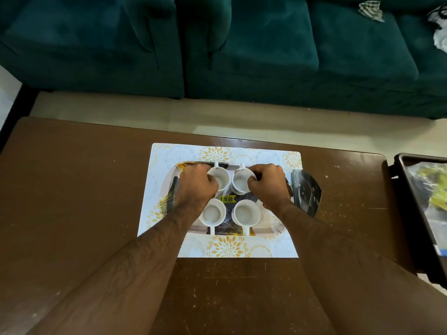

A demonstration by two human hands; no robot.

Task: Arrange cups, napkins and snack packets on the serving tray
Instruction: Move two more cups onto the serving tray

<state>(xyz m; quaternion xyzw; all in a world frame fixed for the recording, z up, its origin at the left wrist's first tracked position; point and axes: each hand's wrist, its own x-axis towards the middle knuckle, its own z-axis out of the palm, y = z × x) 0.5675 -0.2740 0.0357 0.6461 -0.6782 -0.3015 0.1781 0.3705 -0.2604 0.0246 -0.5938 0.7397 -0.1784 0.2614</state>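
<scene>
Both grips full: left hand [197,183] holds far-left cup [219,179], right hand [268,183] holds far-right cup [243,181], cups side by side w/ handles pointing away on serving tray [273,229].

My smooth shiny white cups [219,181], my shiny printed tray [271,228], a scratched brown wood table [79,189], a soft green cloth sofa [266,49]

The arms hide much of the serving tray [275,229]. At 3 o'clock, a dark crate [408,213] is cut off.
</scene>
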